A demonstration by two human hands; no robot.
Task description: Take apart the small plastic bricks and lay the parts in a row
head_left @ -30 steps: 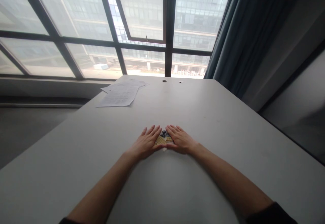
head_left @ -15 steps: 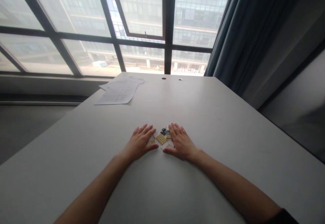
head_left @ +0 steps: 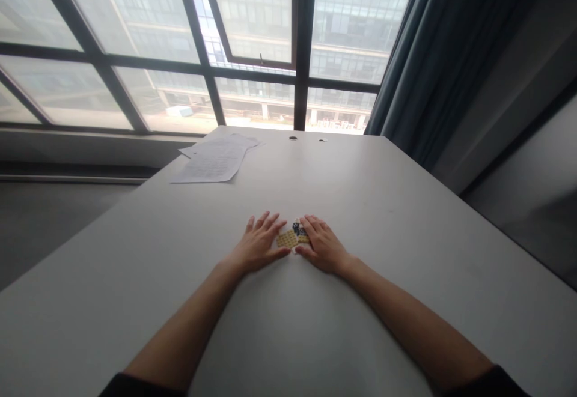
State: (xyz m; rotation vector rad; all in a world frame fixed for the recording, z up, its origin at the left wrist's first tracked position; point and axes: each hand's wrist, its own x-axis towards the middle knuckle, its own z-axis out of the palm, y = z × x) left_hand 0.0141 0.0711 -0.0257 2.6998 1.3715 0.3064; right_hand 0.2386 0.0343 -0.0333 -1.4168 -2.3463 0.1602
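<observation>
Left hand (head_left: 259, 244), unclenched, fingers spread, has shifted inward since half a second ago, narrowing the gap. Between hands, left to right: yellow studded building plate (head_left: 287, 239), small white piece (head_left: 294, 250) at the thumbs, dark pieces (head_left: 296, 227). Right hand (head_left: 323, 244) flat, palm down, just beside them, not gripping.

Narrow gap between left hand (head_left: 259, 244) and right hand (head_left: 324, 245), blocked by yellow studded plate (head_left: 287, 239) and dark pieces (head_left: 296, 227). Wide passage over white tabletop (head_left: 315, 181) beyond both hands, toward window (head_left: 255, 24). Papers (head_left: 211, 161) lie in way at far left. Open room between forearms (head_left: 193, 319) and outward of both. Curtain (head_left: 433, 48) bounds far right.
</observation>
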